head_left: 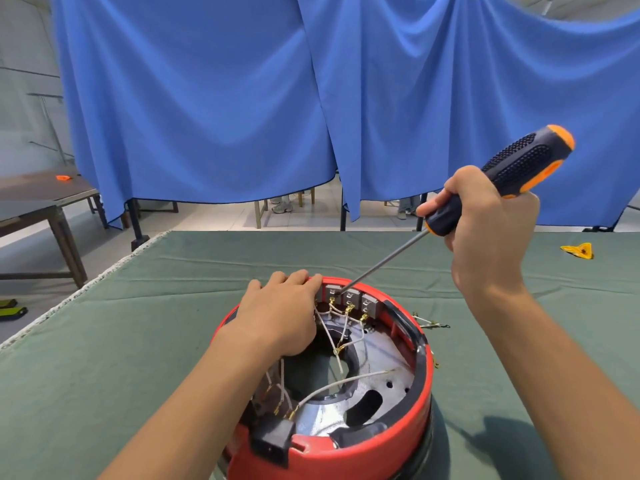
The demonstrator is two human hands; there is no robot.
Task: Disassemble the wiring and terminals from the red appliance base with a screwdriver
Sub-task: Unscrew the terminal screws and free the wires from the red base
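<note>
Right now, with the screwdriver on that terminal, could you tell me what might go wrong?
1. The right hand grips the screwdriver at a slant, so its tip may slip off the terminals.
2. The left hand rests on the base rim right beside the tip; a slip could jab its fingers.
3. Thin wires cross below the terminals and could snag or tear.

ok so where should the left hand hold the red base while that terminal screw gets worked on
On the far-left rim of the red base, coming from above, beside the terminal block. The left hand already rests there, fingers draped over the edge, clear of the screwdriver tip and the loose wires.
</note>
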